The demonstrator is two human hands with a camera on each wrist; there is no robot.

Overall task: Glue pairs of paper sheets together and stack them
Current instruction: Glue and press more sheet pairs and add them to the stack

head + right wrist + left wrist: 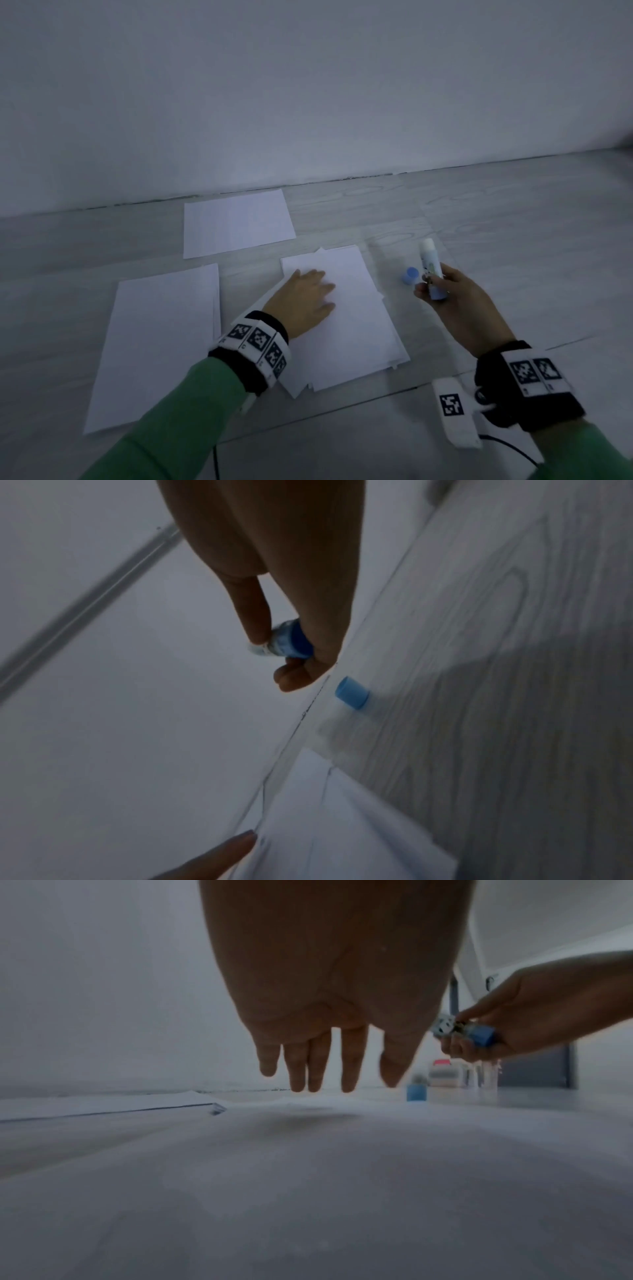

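Paper point(356, 308) under flat left hand point(305, 298)

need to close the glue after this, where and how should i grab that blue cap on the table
Pinch the blue cap around its round side wall, coming straight down from above. It appears to stand upright and alone on the table, just right of the paper stack, so its sides are free. The right hand grips the glue stick; the left hand is flat on paper.

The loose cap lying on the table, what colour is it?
Light blue cap, clearest in the right wrist view.
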